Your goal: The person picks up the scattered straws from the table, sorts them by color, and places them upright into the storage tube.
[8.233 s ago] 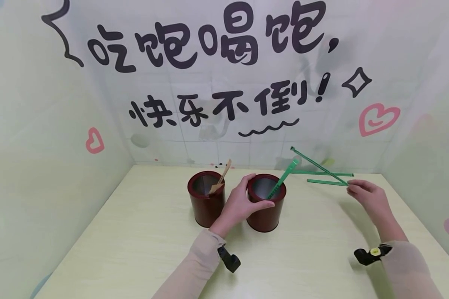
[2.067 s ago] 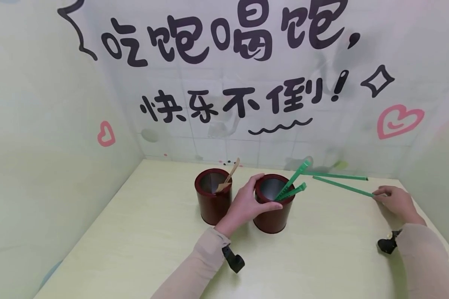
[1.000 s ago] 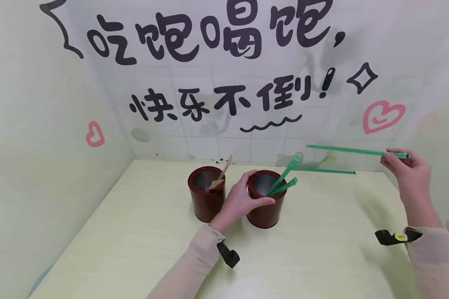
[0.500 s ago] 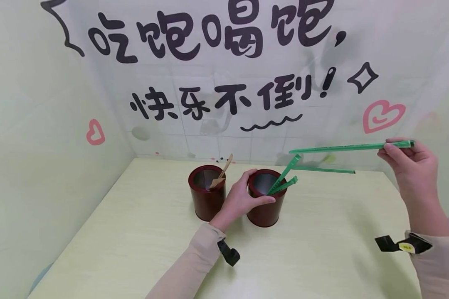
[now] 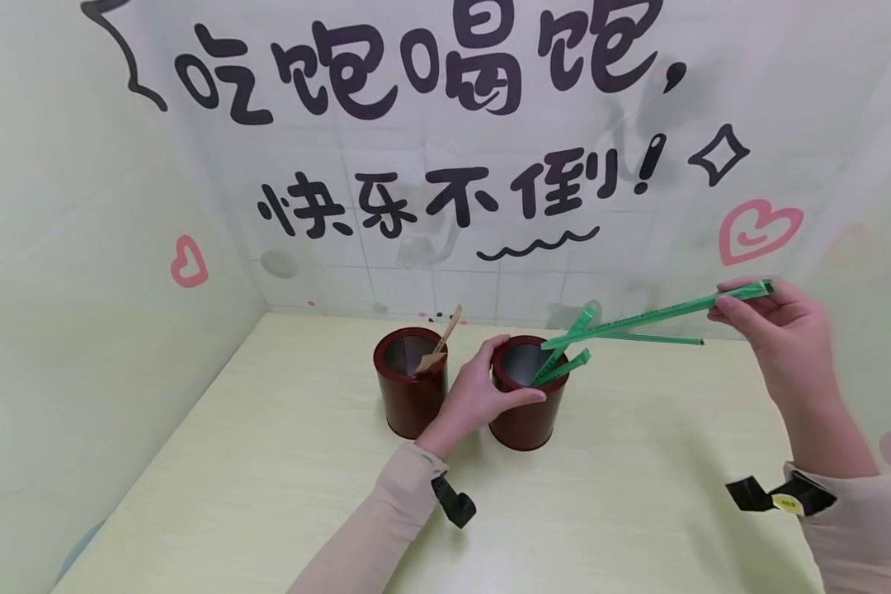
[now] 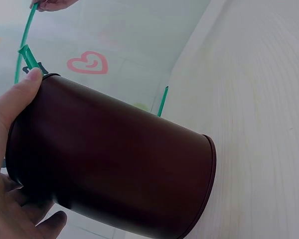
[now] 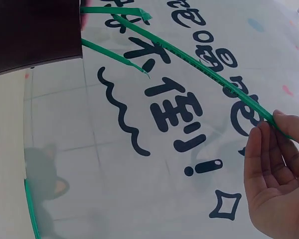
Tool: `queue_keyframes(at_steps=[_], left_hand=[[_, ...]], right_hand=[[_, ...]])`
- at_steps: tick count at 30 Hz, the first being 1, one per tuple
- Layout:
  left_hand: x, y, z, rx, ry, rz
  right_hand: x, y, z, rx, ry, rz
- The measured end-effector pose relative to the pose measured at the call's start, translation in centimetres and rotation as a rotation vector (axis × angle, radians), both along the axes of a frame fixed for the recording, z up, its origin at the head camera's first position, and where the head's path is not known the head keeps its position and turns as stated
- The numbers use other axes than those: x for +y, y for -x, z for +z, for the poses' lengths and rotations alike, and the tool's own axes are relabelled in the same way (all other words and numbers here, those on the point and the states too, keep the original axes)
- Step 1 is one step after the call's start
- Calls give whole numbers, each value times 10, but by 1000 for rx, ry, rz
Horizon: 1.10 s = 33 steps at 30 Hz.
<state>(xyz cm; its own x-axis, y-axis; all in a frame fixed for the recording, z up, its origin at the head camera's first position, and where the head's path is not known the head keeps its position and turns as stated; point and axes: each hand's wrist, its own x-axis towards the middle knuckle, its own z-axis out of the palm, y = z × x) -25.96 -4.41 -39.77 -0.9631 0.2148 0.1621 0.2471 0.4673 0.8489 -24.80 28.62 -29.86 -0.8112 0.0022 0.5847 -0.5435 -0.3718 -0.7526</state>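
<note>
My left hand (image 5: 483,398) grips the rim and side of the right dark red canister (image 5: 525,422), which stands upright on the table. In the left wrist view, the thumb lies near the rim of the canister (image 6: 114,154). Two green wrapped straws, one longer (image 5: 583,317) and one lower (image 5: 577,360), lean out of it. My right hand (image 5: 790,342) pinches another green wrapped straw (image 5: 661,314) near its right end. The held straw slopes down left, its far tip over the canister's mouth; whether it touches the rim, I cannot tell. In the right wrist view the straw (image 7: 204,68) crosses diagonally.
A second dark red canister (image 5: 410,408) stands to the left, with brown paper-like sticks (image 5: 451,327) leaning in it. Another green wrapped straw (image 5: 668,338) lies on the table (image 5: 267,462) near the back wall. Printed curtains (image 5: 445,157) enclose the table.
One straw entered the right canister between the oldest two frames. The right hand then lifted another straw off the table and moved left, lowering its tip toward the canister. The left hand kept its grip.
</note>
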Motion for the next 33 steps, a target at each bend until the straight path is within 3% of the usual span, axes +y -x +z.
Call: queue_keyframes(at_steps=[10,14,33], left_hand=[[0,-1,1,7,7,3],[1,-2,2,6,7,6],[1,-2,2,2,-10,7]], right_hand=[[-20,5,-7,-9,-215,-72],[-28,7,-10,-16,-280,-64],[-26,15,-27,-15,-324,-38]])
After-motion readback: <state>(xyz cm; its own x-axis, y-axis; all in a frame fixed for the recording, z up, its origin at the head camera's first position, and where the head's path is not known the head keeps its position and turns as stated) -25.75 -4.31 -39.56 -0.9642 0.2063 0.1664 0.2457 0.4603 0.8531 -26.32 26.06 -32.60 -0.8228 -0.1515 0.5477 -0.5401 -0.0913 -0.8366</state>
